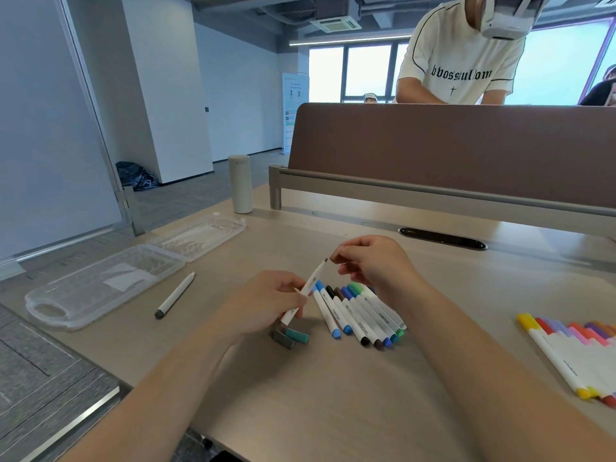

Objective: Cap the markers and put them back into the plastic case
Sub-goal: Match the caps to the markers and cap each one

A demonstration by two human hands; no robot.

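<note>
A white-barrelled marker with a bare dark tip (308, 288) tilts above the pale wooden desk (333, 395), its barrel clamped in the left hand (266, 303). The right hand (373, 261) pinches a small dark cap (333, 259) just beside the tip. Capped markers (360, 311) lie below; the open clear plastic case (110, 281) sits far left.

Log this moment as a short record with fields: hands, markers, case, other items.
left hand: holds a white marker, tip exposed
right hand: pinches a small dark cap near that tip
marker row: lies on the desk under the right hand
loose caps: beside the left hand
plastic case: open, far left
lone marker: beside the case
second marker group: right edge
bottle: upright, behind the case
</note>
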